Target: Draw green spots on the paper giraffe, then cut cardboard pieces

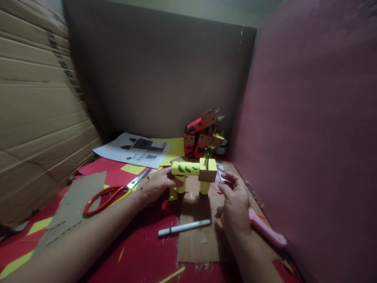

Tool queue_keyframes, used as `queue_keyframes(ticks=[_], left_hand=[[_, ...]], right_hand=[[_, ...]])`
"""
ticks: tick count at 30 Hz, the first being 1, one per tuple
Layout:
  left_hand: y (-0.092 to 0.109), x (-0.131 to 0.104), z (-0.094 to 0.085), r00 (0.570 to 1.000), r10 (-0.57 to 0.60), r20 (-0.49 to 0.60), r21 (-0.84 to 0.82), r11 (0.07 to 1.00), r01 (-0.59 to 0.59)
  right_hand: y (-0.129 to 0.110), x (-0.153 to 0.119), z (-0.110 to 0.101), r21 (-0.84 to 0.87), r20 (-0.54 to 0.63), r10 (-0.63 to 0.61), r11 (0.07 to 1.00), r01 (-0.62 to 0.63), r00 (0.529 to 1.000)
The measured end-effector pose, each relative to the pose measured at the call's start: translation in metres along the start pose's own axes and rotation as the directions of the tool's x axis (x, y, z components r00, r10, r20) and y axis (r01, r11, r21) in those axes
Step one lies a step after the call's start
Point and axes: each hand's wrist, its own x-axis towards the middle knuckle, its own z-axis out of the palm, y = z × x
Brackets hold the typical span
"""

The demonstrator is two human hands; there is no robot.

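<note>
A yellow paper animal [186, 169] with green leaf-shaped marks, a boxy head and thin upright pieces on top stands on a brown cardboard piece [194, 247]. My left hand [157, 184] is at its left end, its fingers closed on the body and rear leg. To the right of the head is my right hand [235, 196], apart from the animal, with fingers curled but parted and nothing visible between them. A white marker [184, 228] lies in front of the animal, across the cardboard's left edge.
Red-handled scissors [107, 196] lie at left near a grey cardboard strip [73, 204]. Printed sheets [132, 151] are behind. Several red and brown paper figures [198, 135] are stacked at the back. A pink handle [267, 230] lies by the pink wall [309, 137] at right.
</note>
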Motion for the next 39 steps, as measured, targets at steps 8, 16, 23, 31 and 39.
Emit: queue_keyframes(ticks=[8,16,23,31,39], left_hand=[[-0.007,0.002,-0.021,0.994,0.011,0.111,-0.240,0.971,0.016],[-0.011,0.011,-0.011,0.998,0.064,0.018,-0.299,0.953,-0.056],[-0.013,0.002,-0.001,0.996,-0.014,-0.088,-0.183,0.983,-0.002],[-0.015,-0.012,0.029,0.996,0.016,0.088,-0.002,1.000,-0.016],[-0.022,-0.016,0.032,0.978,0.136,0.159,0.195,0.967,-0.167]], right_hand=[[-0.010,-0.010,0.004,-0.217,0.518,0.118,0.976,-0.003,0.847],[-0.007,-0.018,0.011,-0.245,0.520,0.230,0.963,-0.114,0.823],[0.015,-0.010,0.009,-0.252,0.470,0.162,0.967,-0.044,0.868],[0.028,-0.007,0.007,-0.338,0.497,0.087,0.936,0.101,0.863],[0.033,-0.009,0.005,-0.376,0.608,-0.022,0.872,0.313,0.793]])
